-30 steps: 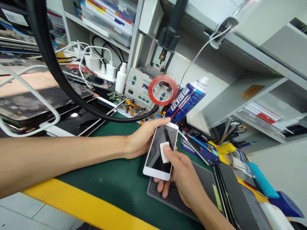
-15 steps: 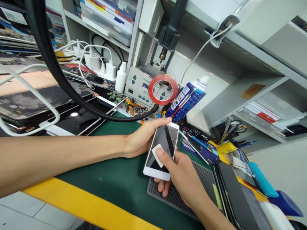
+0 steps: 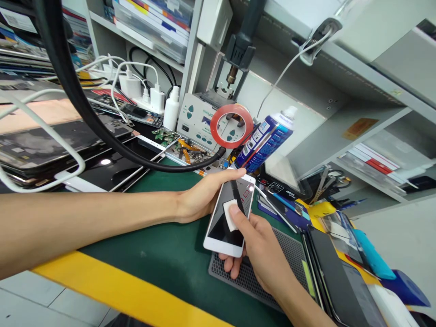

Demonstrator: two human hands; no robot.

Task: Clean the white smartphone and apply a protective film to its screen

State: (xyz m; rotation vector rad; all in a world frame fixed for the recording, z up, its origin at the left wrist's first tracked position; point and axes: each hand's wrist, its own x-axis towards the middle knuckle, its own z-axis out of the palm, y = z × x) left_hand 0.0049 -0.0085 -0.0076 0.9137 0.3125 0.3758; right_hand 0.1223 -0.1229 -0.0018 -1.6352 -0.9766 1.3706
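Note:
A white smartphone (image 3: 222, 243) with a dark, reflecting screen is held tilted above the bench. My left hand (image 3: 200, 195) grips it along its left side, thumb over the top edge. With my right thumb I press a small white pad (image 3: 229, 214) flat against the middle of the screen. The other fingers of my right hand (image 3: 257, 236) curl beneath the phone, partly hidden by it. Below the right hand lies a grey perforated mat (image 3: 235, 281). Behind the phone stands a tilted blue spray can (image 3: 265, 141).
A black hose (image 3: 136, 161) arcs across the left side. Red tape (image 3: 216, 127) rests against a control box (image 3: 194, 120). Phone parts, white chargers (image 3: 156, 99) and a white bottle (image 3: 171, 109) crowd the back left. Dark phones (image 3: 337, 272) lie at right. The green bench (image 3: 136, 259) has a yellow edge.
My right thumb has moved the white pad slightly up and to the right across the screen. The left hand and phone have stayed almost still.

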